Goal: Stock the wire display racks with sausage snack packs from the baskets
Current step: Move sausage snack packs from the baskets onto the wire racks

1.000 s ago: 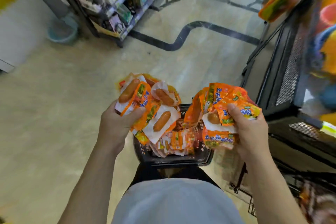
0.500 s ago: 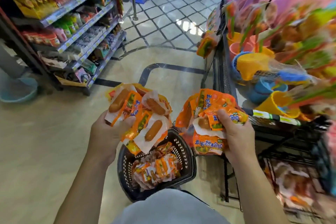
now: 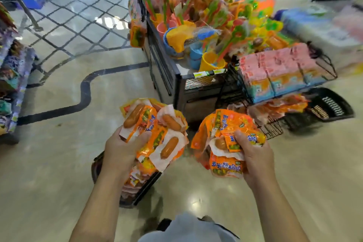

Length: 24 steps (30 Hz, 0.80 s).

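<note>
left hand grips a fanned bundle of sausage packs, thumb curled over the top, above the far rim of a black basket that holds more packs. three sausages show in clear windows: two lie with the long axis lower left to upper right, one upper left to lower right. right hand clutches a crumpled second bundle near the front corner of the wire rack; one sausage is visible, pack count indeterminable. packs are orange, with blue lettering and green-yellow print. a second basket sits beside the rack's right edge.
</note>
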### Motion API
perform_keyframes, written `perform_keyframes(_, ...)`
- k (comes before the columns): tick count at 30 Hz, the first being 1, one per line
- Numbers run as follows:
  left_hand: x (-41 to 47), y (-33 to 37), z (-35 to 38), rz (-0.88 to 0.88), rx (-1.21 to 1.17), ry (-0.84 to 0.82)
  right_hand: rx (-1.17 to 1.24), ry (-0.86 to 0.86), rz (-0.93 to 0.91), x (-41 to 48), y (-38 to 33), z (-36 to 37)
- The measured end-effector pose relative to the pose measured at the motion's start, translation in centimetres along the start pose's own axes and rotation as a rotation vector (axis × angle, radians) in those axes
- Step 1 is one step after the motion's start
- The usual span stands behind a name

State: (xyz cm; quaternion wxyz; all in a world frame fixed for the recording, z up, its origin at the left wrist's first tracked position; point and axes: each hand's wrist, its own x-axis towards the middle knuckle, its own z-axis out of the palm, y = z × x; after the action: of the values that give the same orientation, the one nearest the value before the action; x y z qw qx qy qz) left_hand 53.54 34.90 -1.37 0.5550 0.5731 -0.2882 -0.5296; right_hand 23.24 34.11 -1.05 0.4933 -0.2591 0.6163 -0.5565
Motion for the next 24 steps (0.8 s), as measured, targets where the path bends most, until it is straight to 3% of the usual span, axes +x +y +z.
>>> perform_keyframes(7,-4.2,-2.8,10.9,-0.016,0.065,-0.164,0.101,0.175,-0.041,-1.2,0.3,-13.5)
perform_keyframes(16,-12.6,-11.5,27.7,-0.074,0.120,-0.289,0.198,0.322,-0.037,-1.1,-1.2,-34.6)
perform_keyframes(24,-15.0,-14.3,37.2,-0.125,0.184,-0.296,0.197,0.356,0.030,3.2,-2.3,-42.9)
